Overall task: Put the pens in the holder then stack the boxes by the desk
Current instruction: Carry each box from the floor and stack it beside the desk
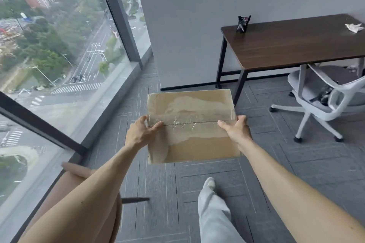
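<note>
Corner office with grey carpet tiles (207, 181), a floor-to-ceiling window (59, 49) at left and a plain grey wall. A dark wood-grain tabletop (292, 45) on black metal legs stands against the wall; on its near-left corner sits a black holder (242, 24) with pens standing in it, so the pen step appears done. A crumpled white tissue (354, 27) lies near the tabletop's right end, and a white swivel chair (324, 100) sits partly under it. A flat, rectangular cardboard box (190, 126), its top seam sealed with glossy, wrinkled clear tape, is held in the air above the carpet, short of the tabletop's left leg. The left hand (141, 134) and right hand (238, 131) clamp its opposite side edges, thumbs lying on top. No second box is clearly in view. Risk: the tape is slick, so a loose squeeze could let the box slip; the near table leg could also catch its far corner.
</note>
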`<state>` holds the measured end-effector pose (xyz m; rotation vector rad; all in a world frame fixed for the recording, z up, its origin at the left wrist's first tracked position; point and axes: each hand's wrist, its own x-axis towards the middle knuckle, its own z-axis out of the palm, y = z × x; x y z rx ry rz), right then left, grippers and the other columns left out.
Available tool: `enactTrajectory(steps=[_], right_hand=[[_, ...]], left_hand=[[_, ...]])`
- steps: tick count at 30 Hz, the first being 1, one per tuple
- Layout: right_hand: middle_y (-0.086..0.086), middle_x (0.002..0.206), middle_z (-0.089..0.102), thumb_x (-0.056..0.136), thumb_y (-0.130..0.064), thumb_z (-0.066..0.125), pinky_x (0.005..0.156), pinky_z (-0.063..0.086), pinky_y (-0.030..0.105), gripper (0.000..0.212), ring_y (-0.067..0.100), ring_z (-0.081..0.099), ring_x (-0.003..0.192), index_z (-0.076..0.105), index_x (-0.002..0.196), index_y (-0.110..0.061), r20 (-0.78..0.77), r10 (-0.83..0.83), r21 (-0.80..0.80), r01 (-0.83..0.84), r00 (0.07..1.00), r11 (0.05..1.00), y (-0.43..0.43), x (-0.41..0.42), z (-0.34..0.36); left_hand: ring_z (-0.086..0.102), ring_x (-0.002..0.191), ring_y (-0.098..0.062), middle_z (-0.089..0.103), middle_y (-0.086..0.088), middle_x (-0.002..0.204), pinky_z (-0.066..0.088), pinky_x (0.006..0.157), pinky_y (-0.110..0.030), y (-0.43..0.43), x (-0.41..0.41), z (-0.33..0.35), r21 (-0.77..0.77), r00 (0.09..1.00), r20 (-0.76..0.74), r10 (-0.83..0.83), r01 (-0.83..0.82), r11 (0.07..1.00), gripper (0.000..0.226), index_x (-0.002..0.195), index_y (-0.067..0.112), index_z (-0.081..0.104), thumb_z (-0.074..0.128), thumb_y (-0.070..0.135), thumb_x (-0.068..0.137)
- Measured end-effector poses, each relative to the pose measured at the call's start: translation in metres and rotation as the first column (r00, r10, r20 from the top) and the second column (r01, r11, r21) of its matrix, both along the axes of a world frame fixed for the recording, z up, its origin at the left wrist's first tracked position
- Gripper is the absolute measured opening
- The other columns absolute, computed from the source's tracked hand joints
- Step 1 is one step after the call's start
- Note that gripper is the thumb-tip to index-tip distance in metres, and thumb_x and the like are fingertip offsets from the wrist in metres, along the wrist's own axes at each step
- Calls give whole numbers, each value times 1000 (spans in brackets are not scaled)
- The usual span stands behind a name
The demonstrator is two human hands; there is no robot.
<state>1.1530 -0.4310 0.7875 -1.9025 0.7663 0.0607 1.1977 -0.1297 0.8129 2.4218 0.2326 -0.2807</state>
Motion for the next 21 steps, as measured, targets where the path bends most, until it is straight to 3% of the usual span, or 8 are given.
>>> enactTrajectory(steps=[17, 21], right_hand=[[10, 138, 47, 80, -44, 75, 84, 41, 32, 81, 26, 50, 118, 31, 138, -10, -108, 102, -21, -105, 989, 994, -58, 402, -34], [11, 133, 49, 82, -38, 74, 82, 42, 31, 75, 20, 48, 100, 32, 137, -9, -140, 79, -16, -82, 987, 996, -50, 495, -63]], left_hand=[[63, 108, -32, 68, -13, 121, 48, 82, -37, -53, 377, -48, 20, 991, -105, 79, -77, 997, 64, 124, 19, 58, 65, 65, 81], [64, 107, -33, 67, -14, 121, 50, 82, -38, -47, 476, -84, 4, 985, -159, 60, -60, 998, 65, 124, 18, 57, 65, 65, 81]])
